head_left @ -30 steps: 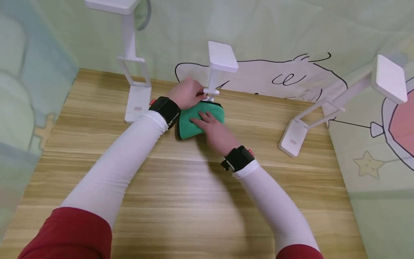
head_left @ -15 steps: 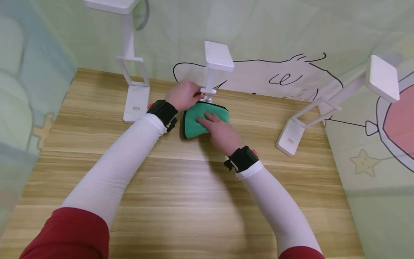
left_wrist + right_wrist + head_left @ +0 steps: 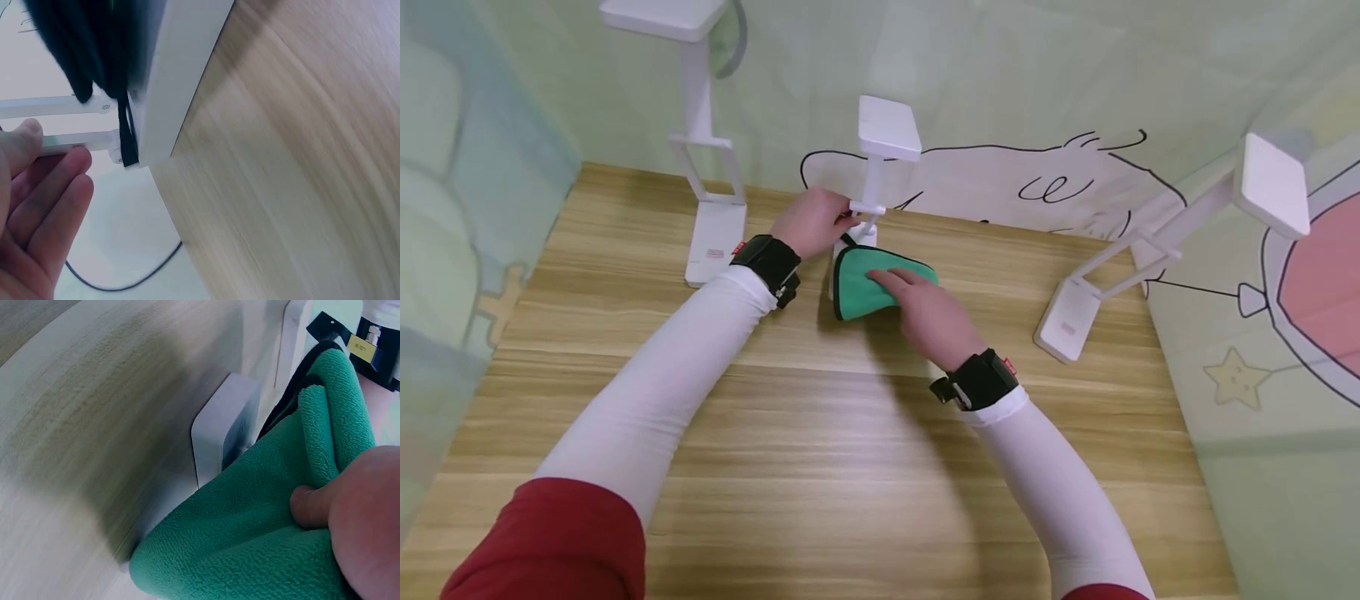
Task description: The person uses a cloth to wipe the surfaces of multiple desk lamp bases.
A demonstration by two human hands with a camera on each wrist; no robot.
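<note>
A white desk lamp (image 3: 887,129) stands at the back middle of the table. My left hand (image 3: 812,223) pinches its thin lower arm (image 3: 81,140) between thumb and fingers. My right hand (image 3: 936,321) grips a green cloth (image 3: 880,287) with black edging, thumb pressed into its folded plush side. The cloth hangs over the front and right of the lamp's base (image 3: 225,419). Part of that base shows at the cloth's left edge in the head view. A black loop of the cloth dangles beside the base in the left wrist view.
A taller white lamp (image 3: 715,237) stands at the left, its head near the top of the head view. Another white lamp (image 3: 1071,317) leans at the right. A printed fabric wall (image 3: 1000,75) rises behind the wooden table (image 3: 820,467).
My right hand has moved right with the cloth and lifted it partly off the lamp's base, whose left part now shows. My left hand keeps its hold on the lamp arm.
</note>
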